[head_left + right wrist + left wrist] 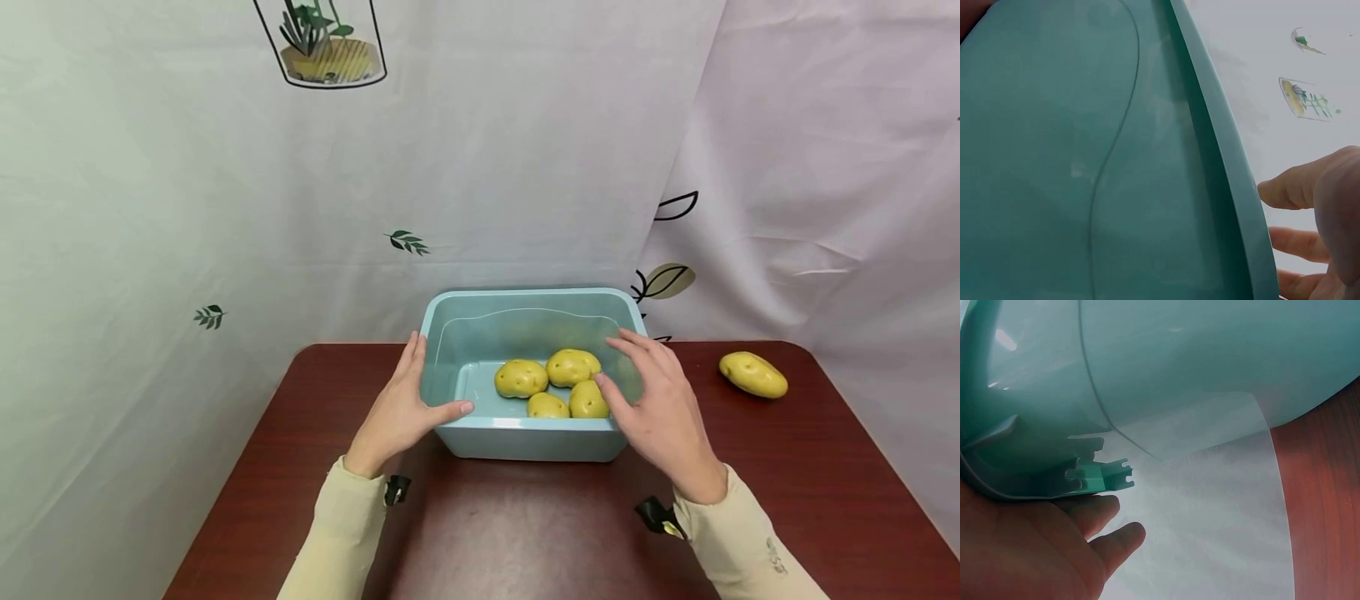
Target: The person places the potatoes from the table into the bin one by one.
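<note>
A light blue plastic bin (525, 442) stands near the table's back edge, with several yellow potatoes (521, 378) on its floor. At its left front corner is my left hand (401, 417), fingers extended along the outer side and thumb over the front rim. In the left wrist view, this hand (1041, 544) lies under the bin's edge with fingers straight. My right hand (663, 408) is at the right rim, fingers slightly bent and thumb apart from them. The right wrist view shows the fingers (1300, 242) spread beside the bin's rim (1235, 162); contact is hard to tell.
Another yellow potato (753, 374) lies on the dark red-brown table (525, 533), right of the bin near the back edge. A pale printed cloth (525, 167) hangs right behind the table and along its sides.
</note>
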